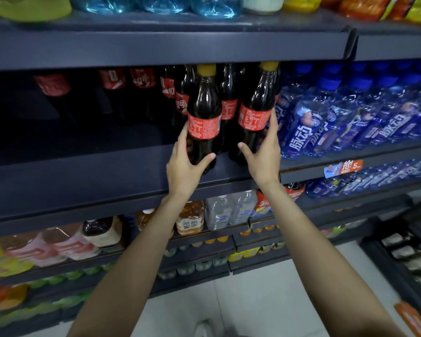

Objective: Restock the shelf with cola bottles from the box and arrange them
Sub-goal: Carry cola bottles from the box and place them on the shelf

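Two dark cola bottles with yellow caps and red labels stand at the front of the dark blue shelf (pixel 88 176). My left hand (pixel 186 164) wraps the lower part of the left cola bottle (pixel 204 113). My right hand (pixel 263 156) holds the right cola bottle (pixel 257 110) by its lower side, fingers up along the label. Behind them several more cola bottles (pixel 141 81) stand deeper in the shadow. The left half of the shelf is dark and bare. The box is out of view.
Blue drink bottles (pixel 338 120) fill the shelf just right of the cola. Tea and water bottles (pixel 219 212) sit on the shelf below. An upper shelf (pixel 180 47) hangs low over the bottle caps. A black rack (pixel 408 259) stands at the lower right.
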A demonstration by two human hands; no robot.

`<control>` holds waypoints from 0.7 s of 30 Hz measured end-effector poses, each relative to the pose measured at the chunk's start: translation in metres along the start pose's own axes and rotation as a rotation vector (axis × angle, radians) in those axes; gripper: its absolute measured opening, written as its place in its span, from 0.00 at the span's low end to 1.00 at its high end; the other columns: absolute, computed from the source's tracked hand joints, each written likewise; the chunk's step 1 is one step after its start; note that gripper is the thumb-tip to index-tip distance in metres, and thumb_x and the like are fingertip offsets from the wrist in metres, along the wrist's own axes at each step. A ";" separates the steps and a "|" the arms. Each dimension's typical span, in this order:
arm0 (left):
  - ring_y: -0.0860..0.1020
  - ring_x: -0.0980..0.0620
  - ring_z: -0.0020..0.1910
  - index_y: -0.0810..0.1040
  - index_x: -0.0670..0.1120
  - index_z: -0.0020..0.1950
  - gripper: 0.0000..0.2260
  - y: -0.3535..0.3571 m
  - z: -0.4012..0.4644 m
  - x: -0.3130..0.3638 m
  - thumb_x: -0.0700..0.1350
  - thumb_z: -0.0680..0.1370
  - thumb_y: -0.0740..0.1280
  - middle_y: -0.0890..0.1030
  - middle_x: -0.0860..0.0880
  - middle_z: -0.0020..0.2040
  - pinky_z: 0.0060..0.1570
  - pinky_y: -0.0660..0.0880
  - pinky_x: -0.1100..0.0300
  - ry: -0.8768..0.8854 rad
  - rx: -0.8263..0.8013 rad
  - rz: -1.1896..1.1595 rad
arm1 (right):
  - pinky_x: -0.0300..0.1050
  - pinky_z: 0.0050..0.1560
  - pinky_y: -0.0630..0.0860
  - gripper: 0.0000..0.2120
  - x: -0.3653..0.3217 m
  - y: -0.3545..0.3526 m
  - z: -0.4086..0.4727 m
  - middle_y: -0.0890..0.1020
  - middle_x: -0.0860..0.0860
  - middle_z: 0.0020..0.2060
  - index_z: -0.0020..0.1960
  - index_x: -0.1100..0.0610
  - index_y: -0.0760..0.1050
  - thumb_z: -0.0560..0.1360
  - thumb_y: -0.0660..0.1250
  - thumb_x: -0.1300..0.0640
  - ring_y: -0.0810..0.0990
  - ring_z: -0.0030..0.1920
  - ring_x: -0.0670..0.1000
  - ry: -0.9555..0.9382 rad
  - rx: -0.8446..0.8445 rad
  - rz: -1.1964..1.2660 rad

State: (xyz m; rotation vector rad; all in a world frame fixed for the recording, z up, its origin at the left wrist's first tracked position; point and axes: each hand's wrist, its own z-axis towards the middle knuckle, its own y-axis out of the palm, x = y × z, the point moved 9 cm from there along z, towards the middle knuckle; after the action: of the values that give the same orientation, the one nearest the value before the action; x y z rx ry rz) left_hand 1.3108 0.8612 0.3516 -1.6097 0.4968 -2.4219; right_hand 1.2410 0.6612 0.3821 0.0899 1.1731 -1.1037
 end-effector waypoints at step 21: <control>0.78 0.55 0.53 0.71 0.50 0.61 0.14 0.036 -0.169 0.097 0.45 0.77 0.66 0.80 0.52 0.52 0.54 0.74 0.58 0.043 0.083 -0.298 | 0.46 0.52 0.73 0.13 0.001 -0.149 -0.151 0.81 0.53 0.49 0.60 0.60 0.77 0.77 0.64 0.58 0.77 0.49 0.52 -0.376 0.120 -0.267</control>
State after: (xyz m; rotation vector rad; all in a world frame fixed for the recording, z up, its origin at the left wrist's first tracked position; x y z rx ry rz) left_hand 1.1169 0.8240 0.3611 -1.7048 0.1678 -2.6525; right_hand 1.0287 0.6711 0.3829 -0.1810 0.7954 -1.3583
